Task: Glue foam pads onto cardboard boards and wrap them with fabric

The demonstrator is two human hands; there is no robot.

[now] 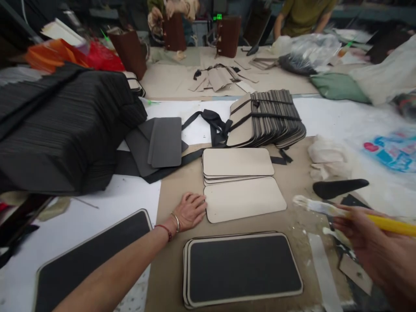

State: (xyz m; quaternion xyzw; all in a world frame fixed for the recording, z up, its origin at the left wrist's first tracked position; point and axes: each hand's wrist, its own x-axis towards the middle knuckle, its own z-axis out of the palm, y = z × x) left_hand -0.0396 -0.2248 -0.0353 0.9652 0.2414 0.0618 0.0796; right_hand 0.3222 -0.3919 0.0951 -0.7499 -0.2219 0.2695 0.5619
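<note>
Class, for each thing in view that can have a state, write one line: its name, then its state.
Left hand: open, palm down
Right hand: closed on brush
Brush: held, tip whitish
Beige stack: strapped
Black stack: strapped
Grey sheets: loose, overlapping
Black-faced boards: stacked, flat

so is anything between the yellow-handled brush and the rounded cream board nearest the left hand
Nothing visible, only the brown table covering between brush and board; the black tapered piece lies beyond the brush, out of the way.
</note>
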